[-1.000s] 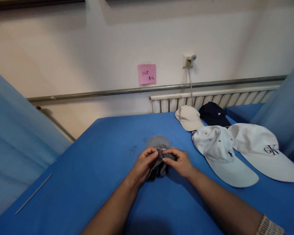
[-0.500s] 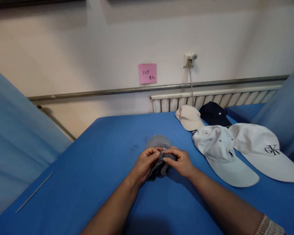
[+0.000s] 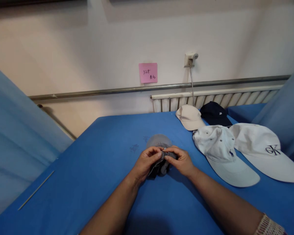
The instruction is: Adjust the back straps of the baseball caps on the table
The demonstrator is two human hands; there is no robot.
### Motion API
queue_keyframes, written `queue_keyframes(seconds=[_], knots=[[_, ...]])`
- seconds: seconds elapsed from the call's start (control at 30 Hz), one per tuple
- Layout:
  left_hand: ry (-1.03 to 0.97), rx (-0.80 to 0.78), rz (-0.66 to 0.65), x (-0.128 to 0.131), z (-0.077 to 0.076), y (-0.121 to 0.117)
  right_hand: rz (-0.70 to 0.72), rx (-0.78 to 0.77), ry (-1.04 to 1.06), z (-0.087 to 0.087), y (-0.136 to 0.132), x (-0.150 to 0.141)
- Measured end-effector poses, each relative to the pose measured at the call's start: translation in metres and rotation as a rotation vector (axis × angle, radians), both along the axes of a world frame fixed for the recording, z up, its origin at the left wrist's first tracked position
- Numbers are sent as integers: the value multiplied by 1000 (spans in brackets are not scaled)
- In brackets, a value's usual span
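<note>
A grey baseball cap (image 3: 158,139) lies on the blue-covered table, its brim pointing away from me toward the wall. My left hand (image 3: 147,161) pinches the cap's fabric between thumb and fingers. From the other side, my right hand (image 3: 180,159) pinches the same gathered part, and the fingertips of both hands nearly meet there. The dark inside of the cap shows below my fingers. Much of the crown is hidden behind my hands.
To the right lie a beige cap (image 3: 189,116), a navy cap (image 3: 214,112), a pale grey-green cap (image 3: 217,145) and a white cap (image 3: 257,138). A thin stick (image 3: 36,190) rests at the left. Behind the blue table (image 3: 107,137) are a radiator (image 3: 181,101) and a metal rail (image 3: 112,91).
Both hands stay on the grey cap, with the fingertips of my right hand shifted slightly on the pinched fabric. The whole view has moved very slightly.
</note>
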State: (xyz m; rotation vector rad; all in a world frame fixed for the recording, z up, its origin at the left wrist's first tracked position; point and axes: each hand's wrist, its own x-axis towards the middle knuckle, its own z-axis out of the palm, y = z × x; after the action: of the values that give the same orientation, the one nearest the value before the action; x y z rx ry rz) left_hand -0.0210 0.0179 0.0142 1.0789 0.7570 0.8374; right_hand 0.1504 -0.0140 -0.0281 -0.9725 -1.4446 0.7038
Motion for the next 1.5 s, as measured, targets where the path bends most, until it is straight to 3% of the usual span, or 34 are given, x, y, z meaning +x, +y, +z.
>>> queue_keyframes(seconds=[0.47, 1.03, 1.3, 1.5], knots=[[1, 68, -12, -5, -7, 7, -2, -5, 2, -1, 0, 0], [79, 207, -88, -8, -4, 8, 12, -13, 33, -3, 1, -1], [35, 59, -5, -4, -10, 8, 27, 5, 19, -2, -1, -1], [144, 134, 62, -4, -11, 10, 22, 24, -30, -1, -2, -1]])
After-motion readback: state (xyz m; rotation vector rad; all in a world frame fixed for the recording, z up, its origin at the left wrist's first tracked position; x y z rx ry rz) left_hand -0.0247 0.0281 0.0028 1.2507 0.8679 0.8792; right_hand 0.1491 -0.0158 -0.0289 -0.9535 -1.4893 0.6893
